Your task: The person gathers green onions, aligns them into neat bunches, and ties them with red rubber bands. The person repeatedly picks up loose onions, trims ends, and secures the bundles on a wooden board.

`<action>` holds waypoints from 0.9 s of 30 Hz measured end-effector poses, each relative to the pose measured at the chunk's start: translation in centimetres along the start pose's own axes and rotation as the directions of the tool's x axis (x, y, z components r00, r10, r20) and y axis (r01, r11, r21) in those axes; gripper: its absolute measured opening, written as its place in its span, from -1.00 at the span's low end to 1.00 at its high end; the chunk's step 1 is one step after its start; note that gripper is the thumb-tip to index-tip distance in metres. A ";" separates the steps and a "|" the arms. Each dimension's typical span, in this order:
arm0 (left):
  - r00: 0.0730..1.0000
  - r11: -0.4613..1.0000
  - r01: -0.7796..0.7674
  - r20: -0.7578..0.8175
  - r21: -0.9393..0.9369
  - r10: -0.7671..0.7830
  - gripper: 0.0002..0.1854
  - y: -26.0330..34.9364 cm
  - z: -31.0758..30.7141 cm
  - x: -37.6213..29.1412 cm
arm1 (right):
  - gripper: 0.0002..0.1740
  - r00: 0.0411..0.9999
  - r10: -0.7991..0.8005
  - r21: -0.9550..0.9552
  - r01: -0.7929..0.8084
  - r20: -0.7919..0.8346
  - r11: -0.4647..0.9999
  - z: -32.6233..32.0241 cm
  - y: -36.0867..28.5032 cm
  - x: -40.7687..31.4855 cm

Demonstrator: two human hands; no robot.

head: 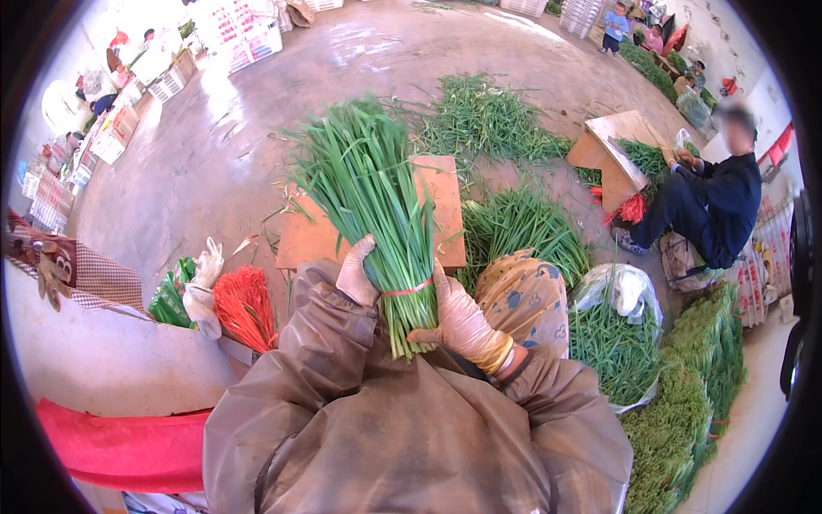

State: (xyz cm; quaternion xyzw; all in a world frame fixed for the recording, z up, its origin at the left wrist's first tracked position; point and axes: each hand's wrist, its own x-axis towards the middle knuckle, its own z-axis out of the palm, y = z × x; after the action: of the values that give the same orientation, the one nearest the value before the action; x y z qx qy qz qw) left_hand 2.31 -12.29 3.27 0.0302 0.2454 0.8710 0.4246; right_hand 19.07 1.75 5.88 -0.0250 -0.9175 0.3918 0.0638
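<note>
A thick bundle of long green leafy stalks (379, 186), bound with a red tie (408, 288) near its pale lower ends, stands tilted in front of my chest. My left hand (358, 270), in a thin glove, grips the bundle's left side just above the tie. Around its right side and lower ends my right hand (459, 318) is closed, gloved too, with a yellow band at the wrist. Behind the bundle is a low wooden board stand (443, 212), its middle hidden by the leaves.
Loose green stalks (526, 231) lie right of the stand, with another heap (491, 119) beyond. Red strips (244, 308) and plastic bags (204, 283) are at left. At right are an open plastic bag of greens (616, 347), stacked bundles (681, 392) and a seated person (713, 193) at a wooden stand (610, 154).
</note>
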 end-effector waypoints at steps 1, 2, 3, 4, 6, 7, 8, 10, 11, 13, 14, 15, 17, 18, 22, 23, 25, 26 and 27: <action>1.000 1.000 0.024 0.016 0.012 -0.024 -0.45 -0.1 -0.2 -0.5 | 0.57 0.999 -0.025 -0.010 0.025 0.030 1.000 0.0 0.2 -0.5; 0.996 0.999 0.051 0.068 0.002 -0.051 -0.46 -0.2 -0.2 -1.2 | 0.56 0.999 -0.011 -0.004 0.011 0.048 1.000 -0.1 0.1 -0.9; 0.997 0.998 0.052 0.063 0.034 -0.054 -0.45 -0.1 0.1 -1.5 | 0.53 0.999 -0.045 0.012 0.045 0.026 0.999 -0.3 -0.2 -1.3; 0.997 0.996 0.052 0.056 0.065 -0.056 -0.45 0.2 0.7 -1.9 | 0.50 0.997 -0.080 0.027 0.079 0.003 0.996 -0.5 -0.5 -1.7; 0.997 0.994 0.065 0.024 0.093 -0.068 -0.44 1.2 1.8 -2.5 | 0.32 0.991 -0.129 0.101 0.131 -0.023 0.986 -2.3 -0.9 -1.9; 0.999 0.993 0.046 0.023 0.111 -0.049 -0.45 1.3 2.2 -2.5 | -0.02 0.978 -0.080 0.169 0.113 -0.191 0.979 -3.1 -0.7 -2.7; 0.999 0.991 0.026 0.022 0.128 -0.029 -0.45 1.4 2.7 -2.5 | -0.20 0.960 0.023 0.334 0.074 -0.278 0.940 -4.1 -0.6 -2.9; 1.000 0.988 -0.017 0.002 0.156 0.017 -0.46 1.7 3.9 -3.0 | -0.48 0.918 0.195 0.526 0.016 -0.344 0.850 -6.0 -1.1 -3.1; 0.999 0.986 -0.045 0.008 0.163 0.045 -0.47 1.8 4.7 -3.4 | -0.56 0.905 0.254 0.552 -0.026 -0.341 0.834 -6.8 -1.5 -2.8; 0.997 0.980 -0.077 0.033 0.185 0.072 -0.47 1.6 6.5 -3.7 | -0.46 0.945 0.201 0.599 -0.008 -0.257 0.801 -6.5 -1.5 -2.3; 0.996 0.975 -0.083 0.027 0.205 0.079 -0.47 1.3 6.1 -3.2 | -0.32 0.950 0.149 0.588 0.043 -0.275 0.808 -5.2 -2.1 -1.7; 0.993 0.972 -0.108 0.066 0.209 0.096 -0.39 0.5 7.1 -2.8 | -0.17 0.947 0.109 0.568 0.086 -0.301 0.819 -3.3 -2.5 -1.1; 0.962 0.836 -0.274 0.130 0.476 0.242 -0.27 -0.8 9.3 -2.8 | 0.12 0.915 0.023 0.529 0.213 -0.404 0.821 0.6 -1.0 1.3; 0.968 0.767 -0.253 0.157 0.590 0.198 -0.14 -1.0 8.9 -3.1 | 0.15 0.936 0.212 0.581 -0.011 -0.280 0.814 -0.4 -2.0 1.8; 0.905 0.508 -0.418 0.300 0.753 0.301 -0.31 5.3 7.9 -6.0 | -0.30 0.909 0.417 0.988 -0.054 -0.012 0.146 -1.5 3.5 2.4; 0.893 0.490 -0.419 0.249 0.764 0.376 -0.36 7.0 8.2 -6.5 | -0.41 0.905 0.399 0.985 -0.095 0.146 -0.146 -2.2 5.1 0.9; 0.925 0.566 -0.323 0.124 0.759 0.360 -0.41 10.3 3.3 -7.0 | -0.35 0.933 0.154 0.820 -0.195 0.324 -0.538 -4.3 2.7 -0.8; 0.966 0.610 -0.233 0.110 0.757 0.233 -0.38 9.5 2.1 -7.0 | -0.25 0.934 0.187 0.844 -0.174 0.305 -0.508 -4.3 2.8 -1.5; 0.991 0.641 -0.137 0.095 0.755 0.099 -0.33 8.7 1.1 -7.0 | -0.16 0.941 0.189 0.877 -0.170 0.279 -0.449 -3.8 3.3 -2.1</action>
State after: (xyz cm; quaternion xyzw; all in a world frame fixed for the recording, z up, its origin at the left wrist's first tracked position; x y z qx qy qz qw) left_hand 0.72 -21.68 9.26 0.2406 0.5754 0.7129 0.3207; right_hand 21.67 6.54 5.88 -0.1190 -0.1503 0.9814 -0.0075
